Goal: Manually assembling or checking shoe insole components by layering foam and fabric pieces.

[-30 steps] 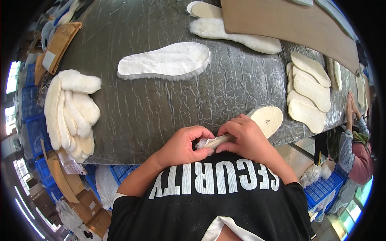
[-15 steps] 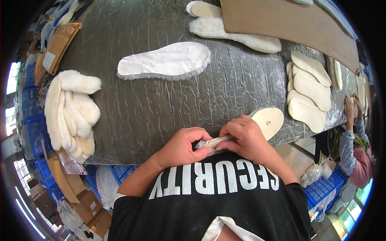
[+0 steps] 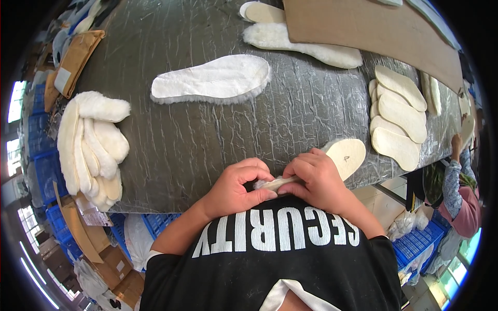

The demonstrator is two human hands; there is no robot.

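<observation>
A cream fleece insole [image 3: 346, 155] lies at the near edge of the grey table [image 3: 218, 129], its heel end tucked between both hands. My left hand [image 3: 233, 187] pinches that heel end with thumb and fingers. My right hand [image 3: 314, 179] lies over the insole's middle and grips it too. The insole's flat backing faces up and its toe end sticks out to the right past my right hand.
A fluffy white insole [image 3: 212, 80] lies mid-table. A stack of fleece insoles [image 3: 91, 145] sits at the left edge, several flat ones [image 3: 397, 116] at the right. A brown board [image 3: 373, 31] lies at the back right. Another person [image 3: 459, 192] stands at the right. Blue crates [image 3: 41, 155] stand below.
</observation>
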